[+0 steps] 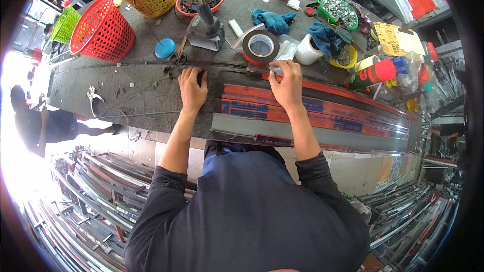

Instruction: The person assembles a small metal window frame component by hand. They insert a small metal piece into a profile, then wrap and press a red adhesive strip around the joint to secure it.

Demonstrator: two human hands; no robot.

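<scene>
My left hand (192, 89) rests low over the grey-covered bench, fingers curled down beside a thin black strip (227, 64). What its fingertips hold, if anything, is hidden. My right hand (287, 86) is bent with thumb and fingers close together at the far edge of a stack of long metal profiles (242, 125); something small and pale may be between them. The profiles are grey and dark, partly covered in red and blue film. Just beyond the right hand lie a black tape roll (260, 44) on a red one and a clear plastic bag (286, 48).
A cordless drill (205, 25), scissors (179, 58) and a blue disc (165, 48) lie beyond my left hand. Baskets (103, 30) stand far left. Blue rags (273, 20), a white roll (307, 50) and a spray can (372, 74) are to the right. Another person (43, 121) is at left.
</scene>
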